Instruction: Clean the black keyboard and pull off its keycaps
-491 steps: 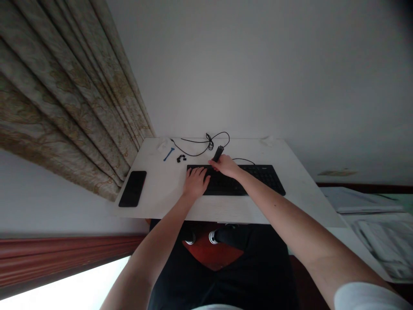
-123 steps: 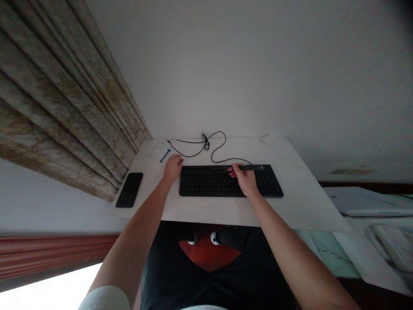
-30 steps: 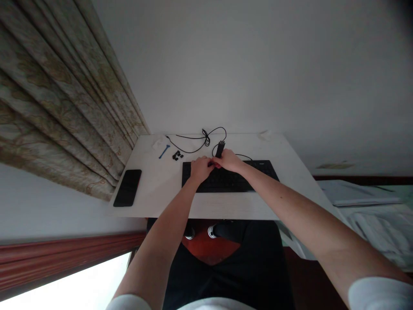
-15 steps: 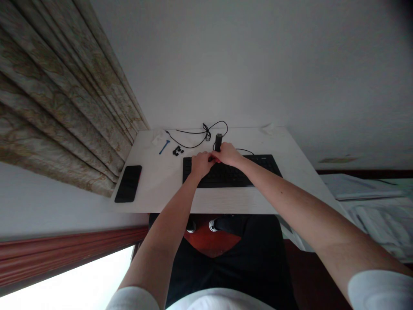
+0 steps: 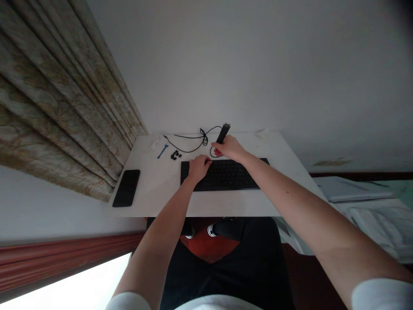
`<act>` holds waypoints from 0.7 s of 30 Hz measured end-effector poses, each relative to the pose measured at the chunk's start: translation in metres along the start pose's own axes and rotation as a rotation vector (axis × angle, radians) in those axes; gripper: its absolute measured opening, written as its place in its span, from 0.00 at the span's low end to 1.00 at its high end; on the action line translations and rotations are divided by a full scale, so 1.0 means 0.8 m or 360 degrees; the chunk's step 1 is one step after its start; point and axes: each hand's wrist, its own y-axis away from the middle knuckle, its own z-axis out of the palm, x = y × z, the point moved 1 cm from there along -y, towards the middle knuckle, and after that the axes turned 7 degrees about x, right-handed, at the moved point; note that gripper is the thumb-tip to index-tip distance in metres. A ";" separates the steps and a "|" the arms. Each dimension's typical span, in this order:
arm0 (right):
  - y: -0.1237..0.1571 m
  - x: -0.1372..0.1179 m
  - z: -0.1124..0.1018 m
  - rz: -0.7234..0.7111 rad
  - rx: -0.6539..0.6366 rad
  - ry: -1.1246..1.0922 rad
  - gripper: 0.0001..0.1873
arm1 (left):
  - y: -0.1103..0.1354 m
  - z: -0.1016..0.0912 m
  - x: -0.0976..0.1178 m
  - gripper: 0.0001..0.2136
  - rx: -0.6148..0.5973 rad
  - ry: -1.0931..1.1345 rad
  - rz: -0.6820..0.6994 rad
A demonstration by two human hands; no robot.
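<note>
A black keyboard (image 5: 226, 176) lies on the white table, with my left hand (image 5: 199, 167) resting on its upper left part. That hand's fingers lie over the keys and thumb side points right; nothing shows in them. My right hand (image 5: 229, 147) is raised past the keyboard's back edge, closed round a black stick-shaped tool (image 5: 224, 132). The tool leans to the right, its top end jagged. Something red (image 5: 218, 152) shows below my right fingers. Left of the keyboard is a small cluster of black keycaps (image 5: 176, 155), and a blue pry tool (image 5: 162, 151) lies beside them.
A black phone (image 5: 127, 188) lies at the table's left end. A thin black cable (image 5: 204, 137) coils along the back by the wall. White scraps (image 5: 156, 143) sit near the back left corner. A patterned curtain (image 5: 74, 94) hangs at the left.
My right hand has moved back and up, away from my left hand, and the black tool now tilts to the right. The left hand stays on the keyboard. The view has shifted slightly.
</note>
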 end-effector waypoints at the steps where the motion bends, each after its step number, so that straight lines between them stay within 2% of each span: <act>1: 0.005 0.008 -0.001 0.0057 0.0016 -0.0125 0.11 | -0.001 0.000 -0.001 0.10 0.0003 0.0044 -0.0020; 4: 0.021 0.030 -0.005 0.0212 0.0027 -0.0429 0.10 | -0.005 -0.006 -0.010 0.09 0.0063 0.0150 -0.0015; 8: 0.041 0.053 -0.008 0.0345 0.0046 -0.0576 0.09 | -0.007 -0.031 -0.040 0.08 0.0187 0.0039 0.0013; 15: 0.052 0.071 -0.006 0.0466 0.0056 -0.0736 0.09 | -0.006 -0.084 -0.113 0.10 0.0069 -0.0321 -0.0218; 21: 0.051 0.073 0.000 0.0444 0.0036 -0.0771 0.10 | 0.002 -0.089 -0.131 0.10 0.0072 -0.0482 -0.0239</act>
